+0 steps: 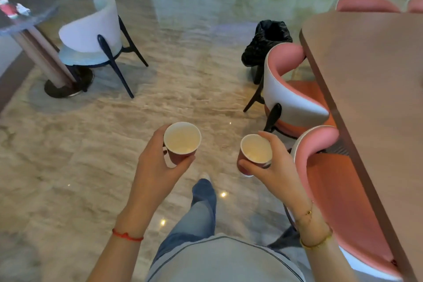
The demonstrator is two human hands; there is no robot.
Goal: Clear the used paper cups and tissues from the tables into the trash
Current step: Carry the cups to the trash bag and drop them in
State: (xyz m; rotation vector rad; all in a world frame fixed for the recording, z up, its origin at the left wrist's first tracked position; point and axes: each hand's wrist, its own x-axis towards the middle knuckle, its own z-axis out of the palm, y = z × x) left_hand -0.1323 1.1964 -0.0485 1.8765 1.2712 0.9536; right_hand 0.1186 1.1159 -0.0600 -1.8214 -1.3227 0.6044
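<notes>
You are standing on a shiny stone floor (pixel 119 149) with a paper cup in each hand. Your left hand (pixel 158 167) is wrapped around one cup (pixel 182 142), with your thumb on the near side and your fingers on the far side. Your right hand (pixel 274 167) grips the other cup (pixel 255 152) the same way, holding it just beside a pink chair (pixel 338 190). Both cups are red outside and white inside, they stand upright, and both look empty. The two cups are near each other but not touching. Ahead of you, a bin with a black trash bag (pixel 266 41) sits on the floor behind another pink chair (pixel 295 89). A long brown table (pixel 375 80) runs along your right side. Far to your left are a white chair (pixel 91 32) and a round table (pixel 25 23) with something red and white on it, too blurry to tell.
</notes>
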